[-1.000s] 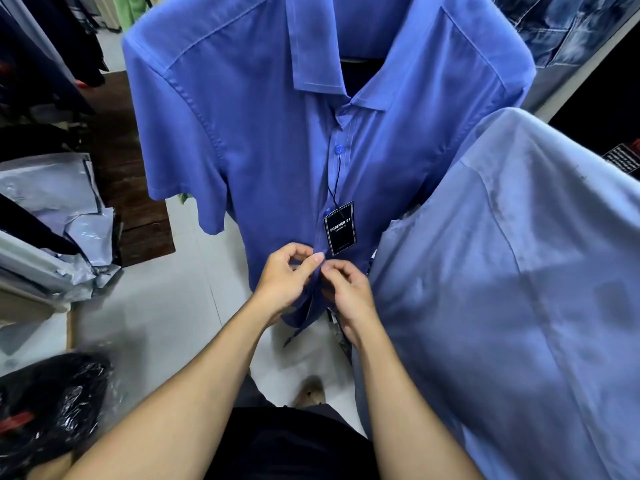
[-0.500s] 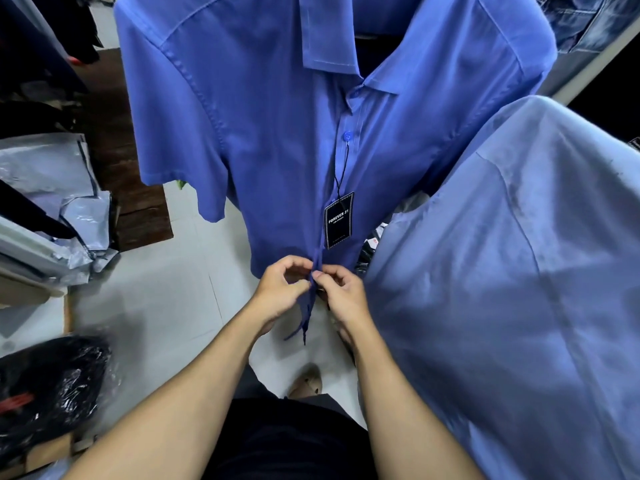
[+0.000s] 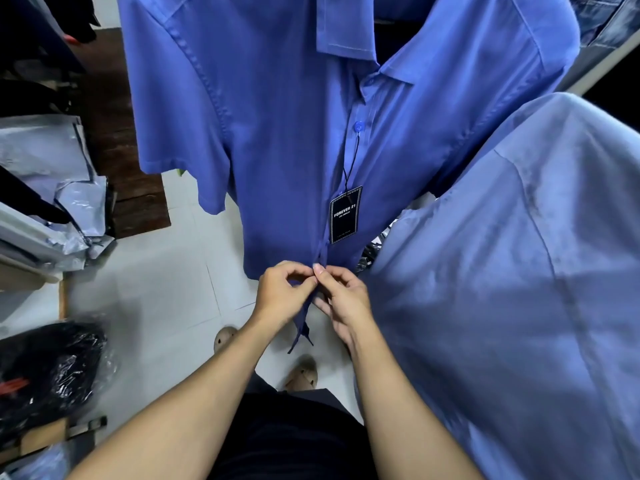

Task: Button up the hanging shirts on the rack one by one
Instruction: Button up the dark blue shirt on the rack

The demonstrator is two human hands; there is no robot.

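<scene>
At the lower front of the hanging blue shirt [image 3: 277,133], the two hands meet fingertip to fingertip. The left hand [image 3: 282,294] pinches the left edge of the placket between curled fingers and thumb, and the right hand [image 3: 341,299] pinches the opposite edge just beside it, thumb tip raised against the cloth. Below the hands the two front edges hang loose and taper to a dark point above the tiled floor [image 3: 166,278]. Higher up the placket a blue button [image 3: 358,126] is fastened, and a black price tag [image 3: 345,215] dangles from it on a thin cord. The shirt's collar lies open at the top of the view. Touching it on the right hangs a paler blue shirt [image 3: 519,289], filling that side. On the left, grey plastic bags [image 3: 45,161] lie stacked, and a black bundle in clear wrap [image 3: 45,372] sits lower down. Two sandalled feet show beneath the forearms.
</scene>
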